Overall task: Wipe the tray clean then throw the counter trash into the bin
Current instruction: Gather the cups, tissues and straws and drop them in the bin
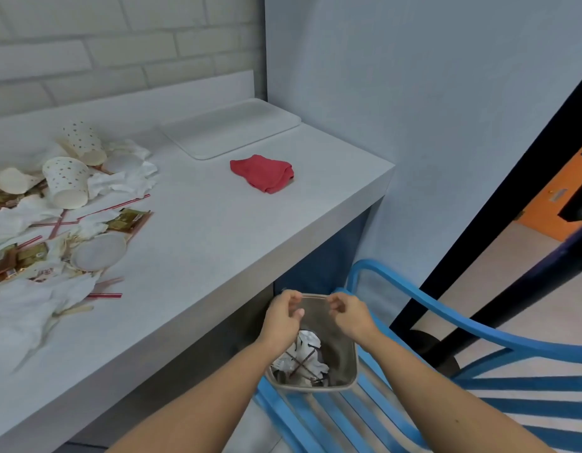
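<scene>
While left hand (283, 317) and right hand (348, 313) hover over the bin (348, 364), fingers (297, 312) loosely curled, empty, we judge: gather trash (70, 223) off the tabletop (217, 240) in compact handfuls.

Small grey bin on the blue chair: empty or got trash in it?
Partly filled. The small grey plastic bin holds crumpled white napkins and thin straws at its bottom; its upper walls show bare.

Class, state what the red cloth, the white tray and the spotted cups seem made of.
Red cloth: soft fabric, matte; it lies in limp folds. Tray: probably plastic, smooth with slight sheen and moulded raised rim. Spotted cups: likely paper, matte, thin-walled with printed dots.
</scene>
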Demonstrator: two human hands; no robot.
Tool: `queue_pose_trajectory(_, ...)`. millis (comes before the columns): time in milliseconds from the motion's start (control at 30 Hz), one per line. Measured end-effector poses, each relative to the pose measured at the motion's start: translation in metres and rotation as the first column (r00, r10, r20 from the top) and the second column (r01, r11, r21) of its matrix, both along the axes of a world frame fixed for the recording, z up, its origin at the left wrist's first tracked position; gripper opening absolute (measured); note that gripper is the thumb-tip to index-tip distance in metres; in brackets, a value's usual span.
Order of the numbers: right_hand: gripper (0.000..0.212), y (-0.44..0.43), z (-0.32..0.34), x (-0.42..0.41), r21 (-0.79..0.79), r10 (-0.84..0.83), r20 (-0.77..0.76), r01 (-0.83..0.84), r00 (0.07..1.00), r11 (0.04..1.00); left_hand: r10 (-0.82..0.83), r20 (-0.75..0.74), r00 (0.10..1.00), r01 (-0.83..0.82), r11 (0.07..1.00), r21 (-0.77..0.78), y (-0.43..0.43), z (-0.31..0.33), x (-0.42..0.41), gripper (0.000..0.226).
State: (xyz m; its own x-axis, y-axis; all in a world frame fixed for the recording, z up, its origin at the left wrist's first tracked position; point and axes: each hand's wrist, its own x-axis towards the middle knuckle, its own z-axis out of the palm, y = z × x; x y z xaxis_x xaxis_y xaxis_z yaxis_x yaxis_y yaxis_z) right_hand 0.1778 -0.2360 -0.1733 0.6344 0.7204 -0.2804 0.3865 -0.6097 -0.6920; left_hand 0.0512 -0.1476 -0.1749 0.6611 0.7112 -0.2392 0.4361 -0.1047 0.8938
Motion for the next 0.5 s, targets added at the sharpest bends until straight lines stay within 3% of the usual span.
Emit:
queue_pose_trajectory(233, 0.022, 0.034, 0.050, -0.009, 0.120, 0.182, 0.141, -0.200, 0.973, 0.973, 0.049, 0.180, 0.982, -0.100, 0.952, 0.288, 0.002, 0.049, -0.006, 0.017)
queue_pose_trajectory(500, 0.013, 0.091, 0.123, -0.056, 0.299, 0.340, 0.246, -0.404, 0.908, 0.864, 0.208, 0.331, 0.920, -0.356, 0.796, 0.489, 0.027, 0.115, -0.047, 0.013)
